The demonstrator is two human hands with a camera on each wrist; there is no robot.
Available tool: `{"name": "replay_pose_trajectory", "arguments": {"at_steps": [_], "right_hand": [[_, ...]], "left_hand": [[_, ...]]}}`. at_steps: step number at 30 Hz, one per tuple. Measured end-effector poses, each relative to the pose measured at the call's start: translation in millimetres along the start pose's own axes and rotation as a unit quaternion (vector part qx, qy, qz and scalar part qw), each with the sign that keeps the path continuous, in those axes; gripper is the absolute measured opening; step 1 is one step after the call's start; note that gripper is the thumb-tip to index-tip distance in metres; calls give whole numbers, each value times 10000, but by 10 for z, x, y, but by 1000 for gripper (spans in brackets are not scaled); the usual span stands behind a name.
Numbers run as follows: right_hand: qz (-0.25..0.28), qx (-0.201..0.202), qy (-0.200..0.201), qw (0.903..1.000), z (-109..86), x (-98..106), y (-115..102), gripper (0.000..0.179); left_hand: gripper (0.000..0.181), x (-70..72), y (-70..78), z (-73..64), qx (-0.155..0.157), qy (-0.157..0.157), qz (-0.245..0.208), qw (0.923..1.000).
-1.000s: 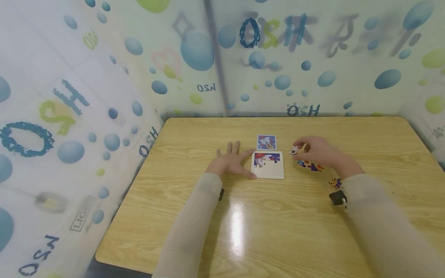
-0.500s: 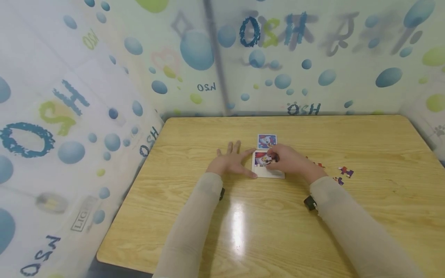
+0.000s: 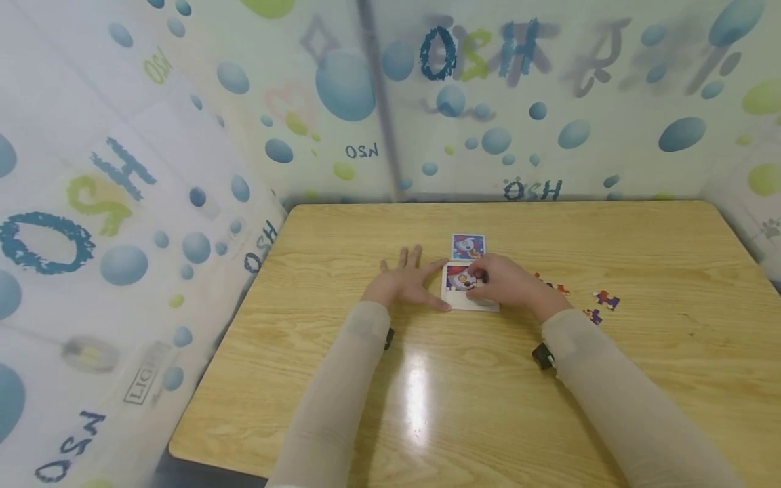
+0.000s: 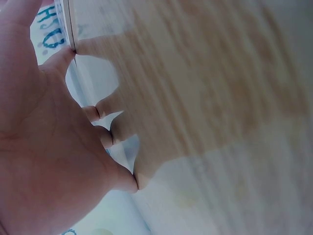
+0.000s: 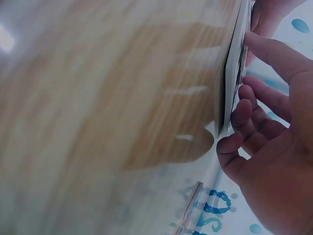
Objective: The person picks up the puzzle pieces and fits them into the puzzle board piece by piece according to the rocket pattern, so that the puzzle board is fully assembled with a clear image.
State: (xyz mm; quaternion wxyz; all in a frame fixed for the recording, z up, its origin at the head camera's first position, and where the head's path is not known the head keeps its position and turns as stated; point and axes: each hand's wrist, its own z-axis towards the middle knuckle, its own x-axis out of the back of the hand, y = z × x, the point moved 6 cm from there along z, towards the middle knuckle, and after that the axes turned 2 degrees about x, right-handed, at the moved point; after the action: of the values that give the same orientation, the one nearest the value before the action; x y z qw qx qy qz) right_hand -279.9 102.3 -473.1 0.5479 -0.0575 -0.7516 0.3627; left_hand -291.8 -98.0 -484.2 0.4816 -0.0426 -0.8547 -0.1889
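At the left, the left hand (image 3: 403, 283) lies on the counter (image 3: 464, 386) with its grip spread wide and holding nothing; thumb and index finger touch the left edge of the white puzzle board (image 3: 456, 302), seemingly to brace it against sliding. The board sits flat between the two hands, probably to be within reach of both, its joined section (image 3: 459, 276) along the top and bare white below. Just beyond it, a small picture card (image 3: 468, 247) faces up with a matching-looking design, likely put there for easy comparison. The right hand (image 3: 511, 280) reaches over the board's right side, fingertips at its surface; whether its grip pinches a piece or only presses one down I cannot tell. Farther right, loose puzzle pieces (image 3: 606, 299) lie scattered, perhaps kept on that side to suit the right hand.
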Motion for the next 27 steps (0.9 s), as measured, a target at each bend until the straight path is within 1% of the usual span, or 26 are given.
{"name": "replay_pose_trajectory", "arguments": {"at_steps": [8,14,18,24,27], "right_hand": [[-99,147,-6,9998,12,-8,-11,47],[-113,273,10,9996,20,-14,-20,34],[-123,255,-17,9996,27,-18,-22,31],[-100,187,-40,9998,23,-19,-27,32],[-43,147,-54,9999,4,16,-11,33]], "left_hand": [[112,-6,-6,2,-25,-10,-45,10000],[112,-16,-21,21,-13,-18,-61,10000],[112,-12,-24,25,15,-17,-70,10000],[112,-4,-20,15,11,-19,-93,10000],[112,1,-13,3,-3,-28,-145,9999]]}}
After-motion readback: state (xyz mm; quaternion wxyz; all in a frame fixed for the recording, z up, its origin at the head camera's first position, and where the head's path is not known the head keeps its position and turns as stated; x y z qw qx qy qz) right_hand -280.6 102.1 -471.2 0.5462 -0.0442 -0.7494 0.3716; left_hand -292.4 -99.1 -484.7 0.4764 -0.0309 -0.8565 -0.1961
